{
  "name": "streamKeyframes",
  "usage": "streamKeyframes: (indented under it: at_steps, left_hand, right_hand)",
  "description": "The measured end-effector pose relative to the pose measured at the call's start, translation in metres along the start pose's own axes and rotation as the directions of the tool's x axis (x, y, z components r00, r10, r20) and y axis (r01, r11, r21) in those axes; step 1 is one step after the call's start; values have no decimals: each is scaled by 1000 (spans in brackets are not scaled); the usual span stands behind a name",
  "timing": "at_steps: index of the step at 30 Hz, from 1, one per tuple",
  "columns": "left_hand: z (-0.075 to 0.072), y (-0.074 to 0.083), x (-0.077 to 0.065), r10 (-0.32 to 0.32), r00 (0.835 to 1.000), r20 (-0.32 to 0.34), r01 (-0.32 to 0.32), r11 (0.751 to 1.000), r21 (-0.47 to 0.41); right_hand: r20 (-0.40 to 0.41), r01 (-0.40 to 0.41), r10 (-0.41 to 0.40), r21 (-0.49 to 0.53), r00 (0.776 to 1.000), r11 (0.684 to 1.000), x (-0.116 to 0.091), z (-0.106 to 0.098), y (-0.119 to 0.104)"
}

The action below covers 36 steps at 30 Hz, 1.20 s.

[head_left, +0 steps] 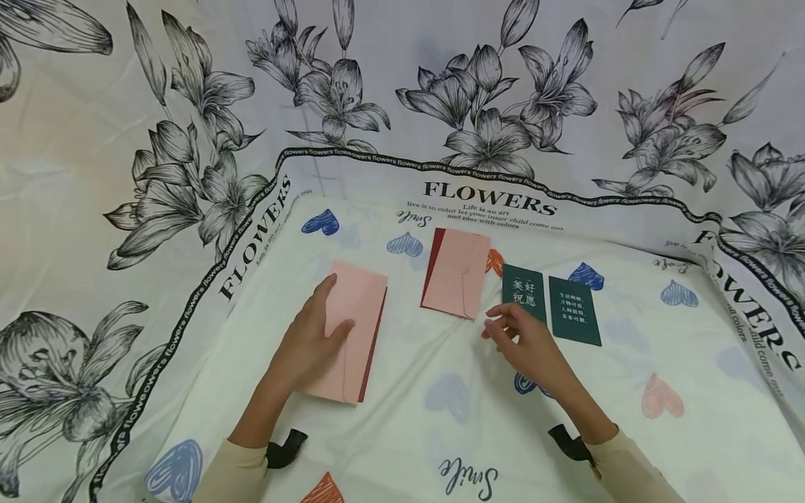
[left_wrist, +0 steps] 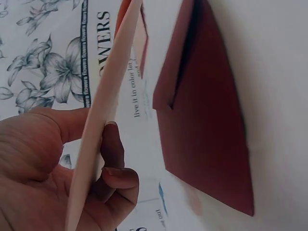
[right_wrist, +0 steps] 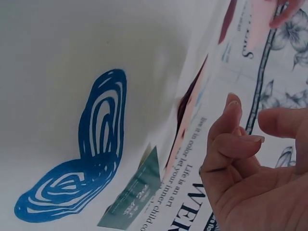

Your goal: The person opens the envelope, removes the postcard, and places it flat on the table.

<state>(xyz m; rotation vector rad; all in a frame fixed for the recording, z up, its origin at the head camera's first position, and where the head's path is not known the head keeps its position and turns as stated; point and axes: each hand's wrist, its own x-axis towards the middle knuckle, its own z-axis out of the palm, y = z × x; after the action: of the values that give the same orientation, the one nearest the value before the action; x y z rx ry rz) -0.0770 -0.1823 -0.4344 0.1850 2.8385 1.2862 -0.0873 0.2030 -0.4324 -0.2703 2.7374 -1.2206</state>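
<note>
My left hand (head_left: 308, 349) holds a pink envelope (head_left: 365, 307) between thumb and fingers; in the left wrist view it stands edge-on, apart from a dark red envelope (left_wrist: 207, 130) lying below it. The red one's flap stands slightly raised. My right hand (head_left: 528, 342) holds nothing, its fingers loosely bent over the lower edge of a dark green card (head_left: 523, 279) with white characters. Beside that card lies a second green card (head_left: 575, 311) with smaller white writing.
Between the hands, farther back, another pink envelope (head_left: 455, 272) lies over a dark red envelope (head_left: 432, 265). The white cloth (head_left: 402, 433) has printed hearts and some creases. Behind it rises a flower-printed fabric (head_left: 390, 84).
</note>
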Motion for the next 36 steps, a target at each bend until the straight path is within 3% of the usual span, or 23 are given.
streamKeyframes:
  at_steps: [6, 11, 17, 25, 32, 36]
  left_hand:
    - [8, -7, 5, -58, 998, 36, 57, 997, 44]
    - [13, -7, 5, -63, 997, 53, 59, 995, 75]
    - [15, -6, 6, -68, 998, 15, 65, 987, 147]
    - [21, 0, 4, -83, 992, -100, 114, 922, 369]
    - [27, -1, 0, -55, 989, -140, 110, 902, 417]
    - [31, -3, 1, -33, 989, -146, 100, 873, 478]
  right_hand:
    - [-2, 0, 0, -5, 1000, 1000, 3, -1, 3]
    - [-3, 7, -7, -12, 1000, 1000, 7, 0, 2]
    - [-7, 24, -24, -19, 1000, 1000, 12, -2, 2]
    - [-39, 18, -23, -137, 999, 990, 35, -1, 3]
    - [-7, -66, 66, -234, 998, 970, 63, -2, 2]
    - [14, -119, 127, -255, 992, 960, 77, 2, 3]
